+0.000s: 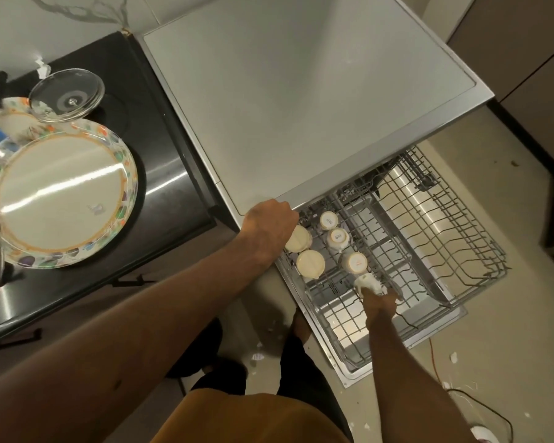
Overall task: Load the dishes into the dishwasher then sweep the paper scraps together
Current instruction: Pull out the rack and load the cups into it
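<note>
A: Right hand point(379, 303)?
B: Down in the pulled-out grey wire dishwasher rack point(480, 251), fingers closed around a small white ceramic cup point(367, 282) near the rack's front. Cup is tilted, just beside an upturned white cup with a printed base point(354, 262).

A: Left hand point(269, 228)?
B: At the rack's left rear corner, under the edge of the pale grey dishwasher top point(301, 100). Fingers curled, lying over a cream round upturned cup point(298, 239). Cannot tell if it grips the cup or only rests there.

A: Other cups loaded?
B: 5 sit upturned on the left side of the rack. Besides those 2, another cream one point(311, 263) and 2 white ones with printed bases point(329, 219) point(338, 237). Right half of the rack holds no dishes.

A: Dishes not loaded?
B: On the black glossy counter point(160, 161) to the left: large white plate with a multicoloured dotted rim point(61, 193), a clear glass lid point(67, 94) behind it, touching its rim. Another patterned plate is partly hidden underneath.

A: Paper scraps?
B: Small white paper scraps point(258, 357) scattered on the beige floor point(493, 330), near the person's feet and to the right beside a thin orange cord point(433, 359).
</note>
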